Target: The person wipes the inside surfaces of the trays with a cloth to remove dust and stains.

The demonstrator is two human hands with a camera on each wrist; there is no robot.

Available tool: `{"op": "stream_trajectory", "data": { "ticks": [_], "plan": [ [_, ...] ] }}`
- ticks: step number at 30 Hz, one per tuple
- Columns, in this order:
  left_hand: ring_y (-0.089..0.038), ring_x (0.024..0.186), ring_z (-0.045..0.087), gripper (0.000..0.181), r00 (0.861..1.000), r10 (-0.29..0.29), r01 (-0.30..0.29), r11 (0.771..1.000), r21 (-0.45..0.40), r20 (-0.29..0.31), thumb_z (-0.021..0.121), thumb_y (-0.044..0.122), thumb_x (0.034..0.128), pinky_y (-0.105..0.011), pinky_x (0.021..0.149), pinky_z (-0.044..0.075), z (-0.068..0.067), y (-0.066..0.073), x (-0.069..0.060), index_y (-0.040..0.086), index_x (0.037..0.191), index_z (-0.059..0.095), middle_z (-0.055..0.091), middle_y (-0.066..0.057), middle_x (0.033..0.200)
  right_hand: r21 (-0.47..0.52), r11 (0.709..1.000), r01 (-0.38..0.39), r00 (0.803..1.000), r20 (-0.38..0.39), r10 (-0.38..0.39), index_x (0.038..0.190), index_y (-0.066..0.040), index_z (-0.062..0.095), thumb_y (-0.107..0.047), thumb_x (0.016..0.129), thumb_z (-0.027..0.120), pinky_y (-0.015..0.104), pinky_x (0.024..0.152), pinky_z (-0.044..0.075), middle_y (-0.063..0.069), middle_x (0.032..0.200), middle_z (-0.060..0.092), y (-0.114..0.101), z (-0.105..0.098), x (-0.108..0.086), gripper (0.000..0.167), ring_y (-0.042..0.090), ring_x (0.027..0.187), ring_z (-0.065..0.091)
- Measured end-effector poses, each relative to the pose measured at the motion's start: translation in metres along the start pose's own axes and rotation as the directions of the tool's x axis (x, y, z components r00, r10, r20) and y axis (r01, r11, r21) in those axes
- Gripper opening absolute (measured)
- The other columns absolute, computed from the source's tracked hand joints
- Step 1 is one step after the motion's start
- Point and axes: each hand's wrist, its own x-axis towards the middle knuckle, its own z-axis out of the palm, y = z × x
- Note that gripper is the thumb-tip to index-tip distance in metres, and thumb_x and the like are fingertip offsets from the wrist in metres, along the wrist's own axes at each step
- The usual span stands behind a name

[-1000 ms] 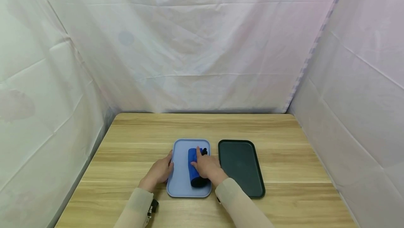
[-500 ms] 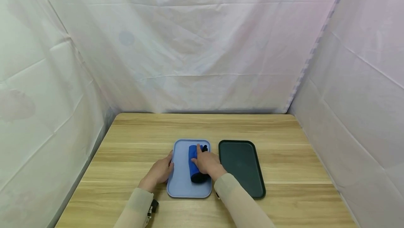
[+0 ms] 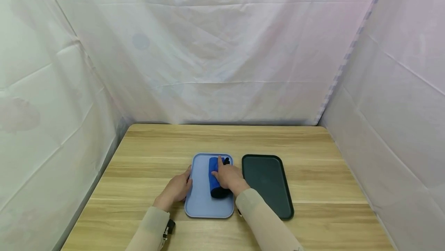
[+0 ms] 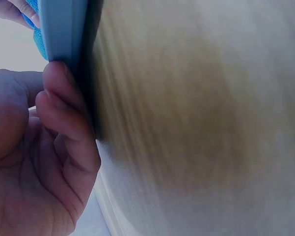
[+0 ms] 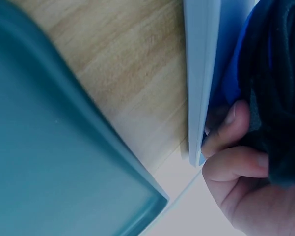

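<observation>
A light blue tray (image 3: pixel 199 204) lies on the table, with a rolled blue-and-black fabric bundle (image 3: pixel 213 173) on its right half. My right hand (image 3: pixel 229 177) grips the bundle from the right, index finger stretched along its top. The right wrist view shows curled fingers against black fabric folds (image 5: pixel 284 98), just inside the tray's rim. My left hand (image 3: pixel 175 189) holds the tray's left edge; in the left wrist view its curled fingers (image 4: pixel 64 115) meet the rim (image 4: pixel 64 34). The bundle's right side is partly hidden by my right hand.
A dark green tray (image 3: pixel 267 185) lies on the wooden table (image 3: pixel 156 143) close to the right of the light blue one, under my right forearm's line. Pale cloth sheets (image 3: pixel 222 50) enclose the table at the back and both sides.
My right hand and the fabric bundle have slid a little away from me along the light blue tray. The left hand and both trays stay practically where they were.
</observation>
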Motion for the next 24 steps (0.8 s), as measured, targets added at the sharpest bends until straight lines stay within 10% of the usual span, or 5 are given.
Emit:
{"op": "stream_trajectory", "data": {
  "ticks": [16,24],
  "plan": [
    [-0.020,0.086,0.069,0.059,1.000,-0.007,0.007,1.000,-0.025,0.011,0.048,0.019,0.1081,-0.045,0.091,0.056,-0.0004,0.0009,-0.0008,-0.003,0.160,0.032,0.065,-0.027,0.134,0.046,0.995,-0.089,0.996,-0.013,0.090,0.167,-0.016,0.019,-0.057,0.106,0.045,0.044,0.064,0.054,0.006,0.067,0.064,-0.0056,0.0036,0.0060,0.078,0.024,0.063,0.062],
    [-0.014,0.049,0.059,0.060,0.999,-0.024,0.026,0.998,-0.064,0.040,0.046,0.019,0.1086,-0.031,0.060,0.052,0.0007,-0.0002,-0.0010,0.000,0.162,0.027,0.068,-0.018,0.093,0.070,0.994,-0.087,0.996,-0.007,0.088,0.168,-0.017,0.016,-0.056,0.107,0.045,0.039,0.058,0.048,0.006,0.061,0.059,-0.0068,0.0055,0.0071,0.078,0.022,0.058,0.058]
  ]
}}
